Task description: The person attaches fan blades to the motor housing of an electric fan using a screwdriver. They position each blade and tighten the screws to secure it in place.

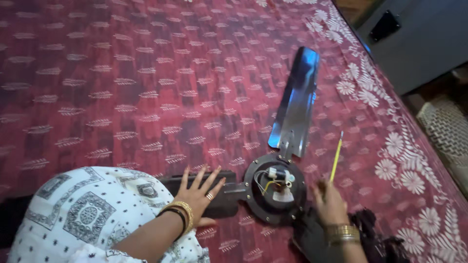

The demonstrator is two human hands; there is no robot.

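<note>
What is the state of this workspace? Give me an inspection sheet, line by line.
Surface: red patterned bedspread with a white flower border.
Job's things: ceiling fan lying flat, motor hub open; one blade points away.
Clutter: nothing seen.
Grips: left hand spread flat on a dark blade; right hand holds a thin yellow tool.
Cables: loose wires inside the hub.
Surroundings: grey cabinet, woven mat on the floor.

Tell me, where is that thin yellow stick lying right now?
In the head view, the yellow stick sits right of centre on the red patterned cloth, just above the right hand and right of the fan's round motor hub.
</note>
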